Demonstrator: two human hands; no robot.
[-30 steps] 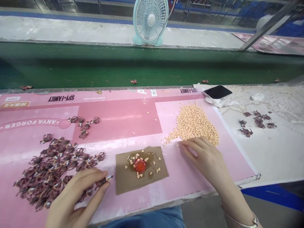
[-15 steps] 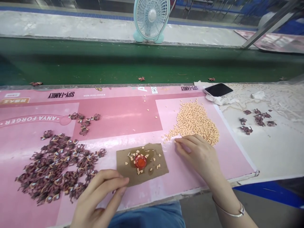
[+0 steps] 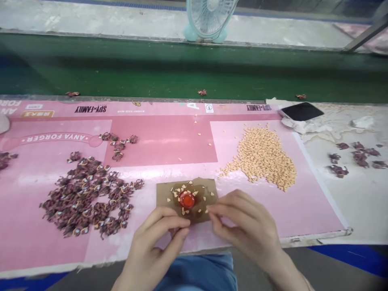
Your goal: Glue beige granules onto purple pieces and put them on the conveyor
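Observation:
My left hand (image 3: 160, 234) is pinched closed over the near edge of a brown cardboard piece (image 3: 162, 200), around a small maroon piece (image 3: 173, 231) that the fingers mostly hide. At the card's right edge, my right hand (image 3: 245, 226) pinches a tiny beige piece (image 3: 207, 209) between thumb and forefinger. On the card sits a round red cap (image 3: 187, 199) in a puddle of clear, shiny liquid, with several beige pieces scattered round it. To the left lies a large heap of maroon, spidery small parts (image 3: 91, 194) with pale bands.
A pile of tiny beige pieces (image 3: 263, 155) spreads beyond my right hand. A phone (image 3: 302, 111) and crumpled paper (image 3: 303, 126) lie at the back right. More maroon parts (image 3: 360, 157) sit on the right. A fan (image 3: 209, 18) stands past the green belt (image 3: 151, 81).
My right hand has moved from the edge of the beige pile to the cardboard, with a beige piece in its fingers. My left hand has come closer to it. The camera view has shifted.

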